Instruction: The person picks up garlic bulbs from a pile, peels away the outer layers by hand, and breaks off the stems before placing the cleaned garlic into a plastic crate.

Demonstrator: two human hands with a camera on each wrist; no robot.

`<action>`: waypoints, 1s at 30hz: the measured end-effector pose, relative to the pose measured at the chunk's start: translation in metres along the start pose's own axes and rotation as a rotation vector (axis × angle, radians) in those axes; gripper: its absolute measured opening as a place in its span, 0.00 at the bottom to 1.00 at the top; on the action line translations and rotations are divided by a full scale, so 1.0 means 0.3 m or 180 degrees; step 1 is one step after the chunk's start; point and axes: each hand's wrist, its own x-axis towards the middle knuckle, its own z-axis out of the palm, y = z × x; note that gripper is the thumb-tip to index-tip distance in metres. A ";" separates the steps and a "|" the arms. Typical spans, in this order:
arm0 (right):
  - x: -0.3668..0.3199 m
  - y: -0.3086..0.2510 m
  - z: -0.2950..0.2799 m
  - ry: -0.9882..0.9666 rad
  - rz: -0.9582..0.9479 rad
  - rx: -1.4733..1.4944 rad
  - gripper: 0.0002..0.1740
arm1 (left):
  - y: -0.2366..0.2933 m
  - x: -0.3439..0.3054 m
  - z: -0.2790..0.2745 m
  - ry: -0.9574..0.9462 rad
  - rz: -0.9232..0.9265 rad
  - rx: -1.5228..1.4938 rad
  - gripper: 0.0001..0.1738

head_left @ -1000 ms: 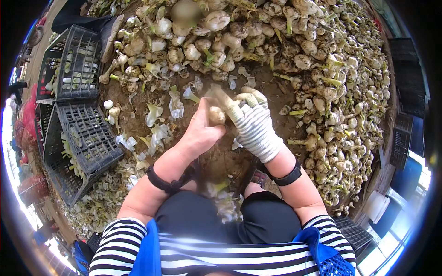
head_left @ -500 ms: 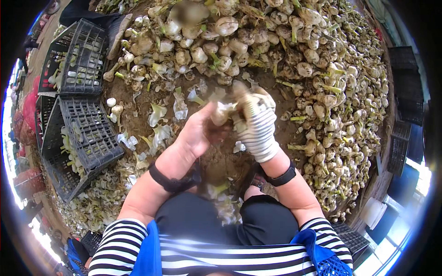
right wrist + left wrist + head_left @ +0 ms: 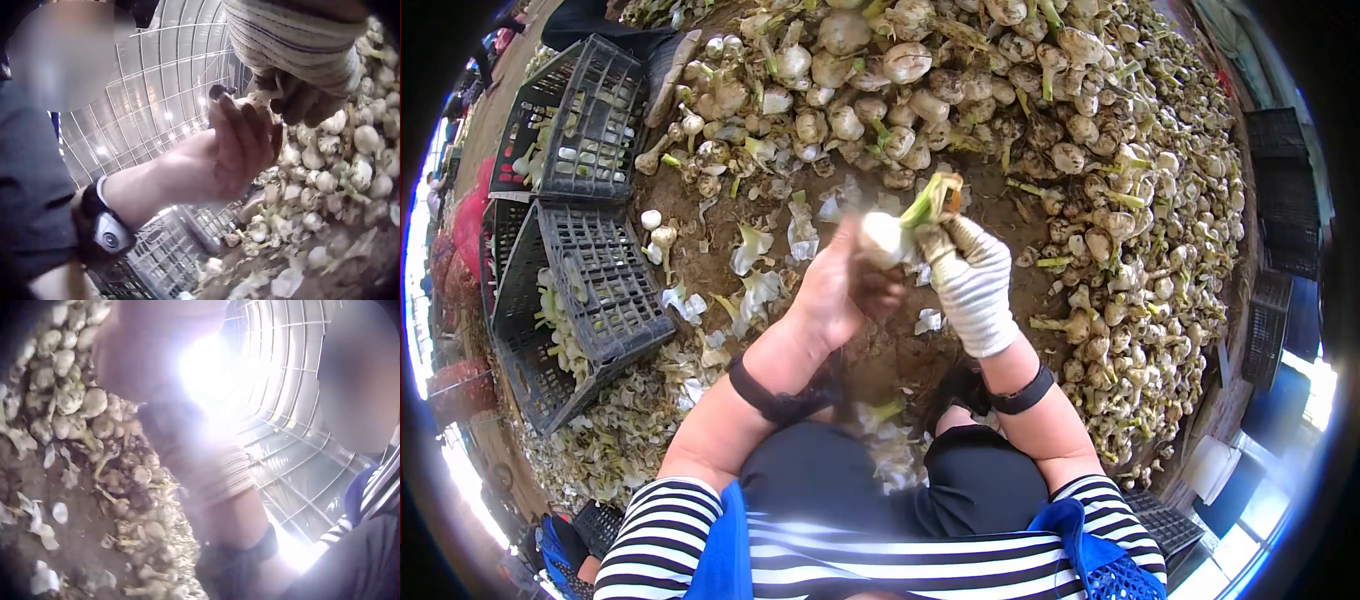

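A white garlic bulb (image 3: 883, 240) with a green, dry-tipped stalk (image 3: 922, 206) is between the two hands, over the dirt floor. My bare left hand (image 3: 828, 292) grips the bulb from the left, its fingers blurred. On the right hand (image 3: 972, 285) is a striped, soiled glove. Its fingers pinch the stalk end, close against the bulb. The right wrist view has the gloved hand (image 3: 297, 47) above the bare fingers (image 3: 244, 134), which hide most of the bulb. Glare and blur wash out the hands in the left wrist view.
A heap of unpeeled garlic (image 3: 1090, 260) curves around the front and right. Two black plastic crates (image 3: 605, 285) stand at the left with pale bulbs inside. Peeled skins (image 3: 755, 295) litter the dirt, and a white bulb (image 3: 651, 219) lies beside the crates.
The bulb has turned from brownish to white, its stalk now pointing up and right. The gloved hand has shifted slightly right and down from its blurred stroke across the bulb.
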 end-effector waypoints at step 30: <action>0.061 -0.089 -0.061 -0.1362 0.0090 0.1108 0.09 | 0.026 -0.019 -0.020 0.1009 0.1759 0.0610 0.15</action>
